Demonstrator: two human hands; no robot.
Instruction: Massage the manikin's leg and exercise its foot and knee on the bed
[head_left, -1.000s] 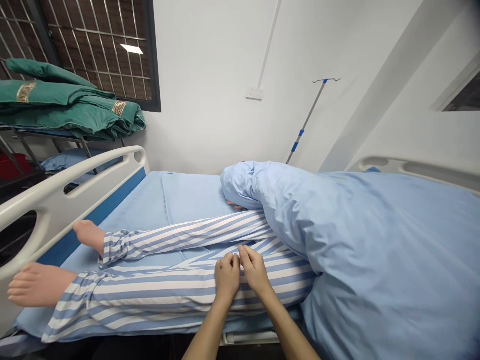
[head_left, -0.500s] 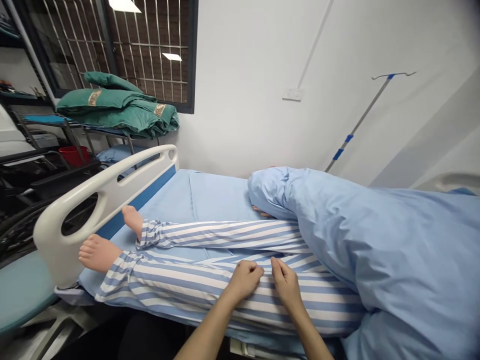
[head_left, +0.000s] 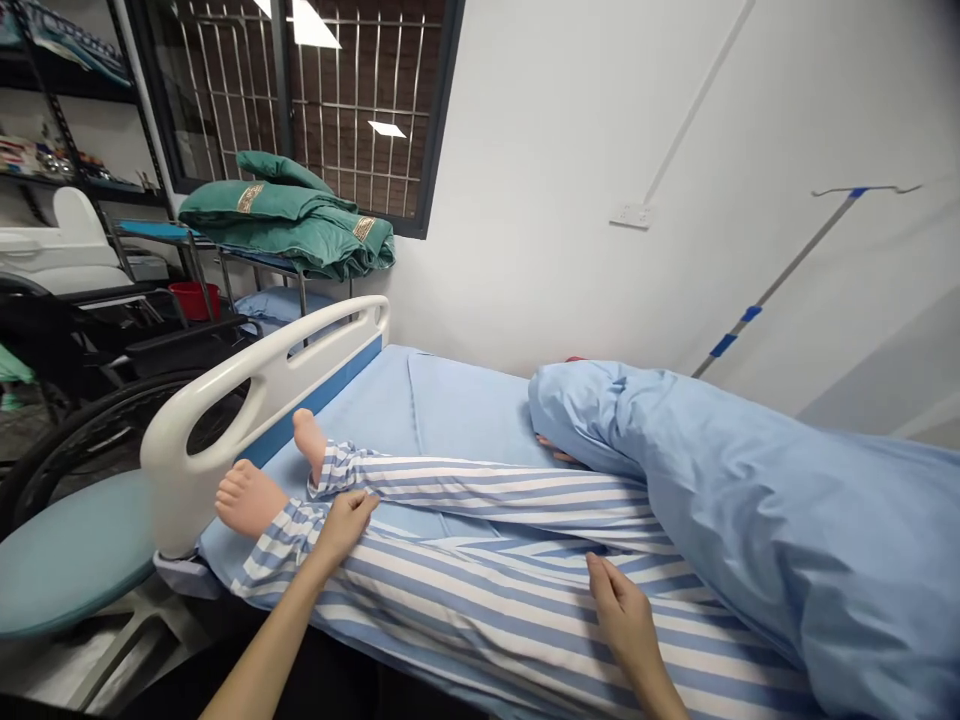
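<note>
A manikin-like figure lies on the bed in blue-and-white striped trousers (head_left: 465, 590), its bare feet (head_left: 253, 498) toward the footboard. My left hand (head_left: 346, 525) is closed over the lower part of the near trouser leg, close to the ankle. Farther up, at the thigh, my right hand (head_left: 624, 612) has its thumb and fingers pressed together against the striped cloth. Whether either hand pinches any cloth is hidden by the fingers. A light blue quilt (head_left: 750, 500) is folded back over the upper body, to the right of my right hand. Part of the figure's hand shows under its edge.
A white footboard (head_left: 176, 430) closes off the bed's left end, with a pale green round-edged board (head_left: 82, 550) beside it. A wheelchair (head_left: 82, 420) and a rack with green bedding (head_left: 300, 225) stand behind. An IV pole (head_left: 787, 265) leans in view at the right.
My left hand has moved left along the near trouser leg, from the thigh to near the ankle. My right hand stays at the thigh. The view has turned left.
</note>
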